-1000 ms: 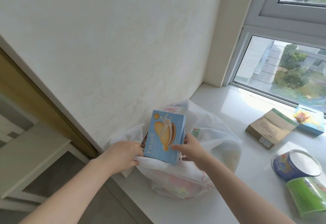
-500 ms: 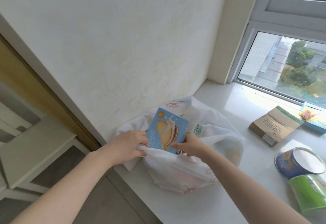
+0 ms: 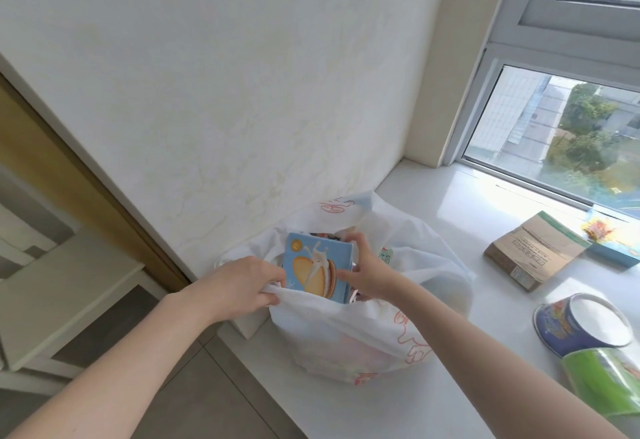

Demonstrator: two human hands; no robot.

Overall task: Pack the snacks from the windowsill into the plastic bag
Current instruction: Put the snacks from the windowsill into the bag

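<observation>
A white plastic bag with red print stands on the windowsill by the wall. My left hand grips the bag's near rim and holds it open. A light blue biscuit box stands partly inside the bag's mouth, its lower part hidden by the rim. My right hand holds the box by its right edge and top corner. Other snack packs lie deeper in the bag, mostly hidden.
On the sill to the right lie a brown cardboard box, a blue box with a colourful picture, a dark blue tub on its side and a green canister. The sill's front edge drops to a grey floor.
The biscuit box has sunk lower into the bag. My right hand has shifted up along the box's right edge. My left hand still grips the rim.
</observation>
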